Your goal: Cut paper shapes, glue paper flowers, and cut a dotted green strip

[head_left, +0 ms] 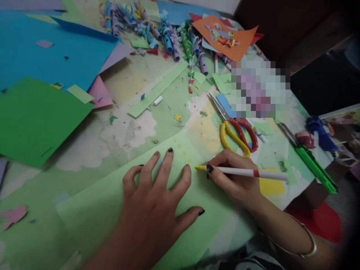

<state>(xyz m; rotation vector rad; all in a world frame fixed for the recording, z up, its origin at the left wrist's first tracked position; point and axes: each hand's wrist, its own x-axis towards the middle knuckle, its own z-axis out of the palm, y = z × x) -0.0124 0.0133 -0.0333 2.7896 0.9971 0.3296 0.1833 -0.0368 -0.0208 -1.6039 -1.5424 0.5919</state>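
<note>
A light green sheet of paper [92, 210] lies on the table in front of me. My left hand [156, 198] rests on it, fingers spread and holding nothing. In my right hand [239, 180] is a white felt-tip pen [270, 174] with a yellow tip and a red band, pinched between thumb and fingers. The tip points left, at or just above the sheet; contact is hard to tell. Several small yellow marks [184, 153] show on the paper near the tip. Just beyond my right hand lie scissors [225, 120] with one yellow and one red handle.
A green utility knife [315, 168] lies at the right edge. Blue paper [56, 48] and dark green paper [36, 123] cover the left side. Rolled paper tubes [167, 37] line the back, beside orange paper [239, 41] holding scraps. A pale green strip [160, 90] lies mid-table.
</note>
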